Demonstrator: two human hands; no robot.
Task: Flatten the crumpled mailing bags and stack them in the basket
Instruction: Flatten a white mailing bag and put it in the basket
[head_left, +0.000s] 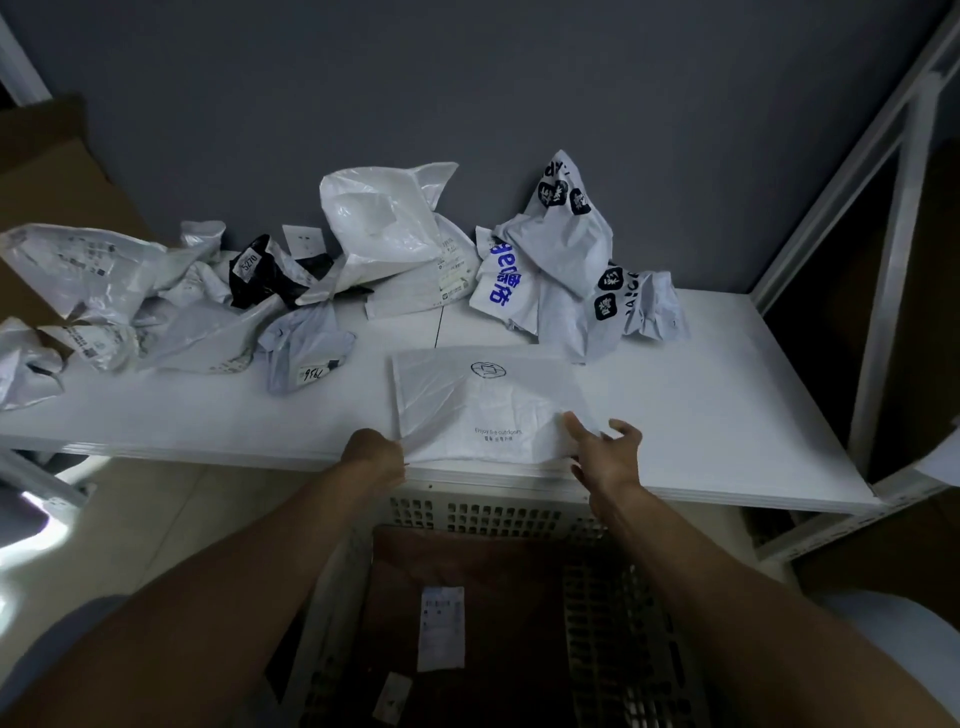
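White plastic, smoothed: the flat bag (488, 400) is caught at its near left corner by the left hand (375, 453), its grip curled round that corner. The right hand (605, 449) has its grip wide open, fingers spread, thumb resting on the bag's near right edge. The bag lies at the near edge of a white tabletop (727, 415). Below it stands one perforated basket (467, 514) with two labels (441, 629) inside. Behind the bag, crumpled bags (384, 228) are heaped against a grey wall (467, 78), too tangled to count.

White table (727, 395) under mailing bags (387, 228)
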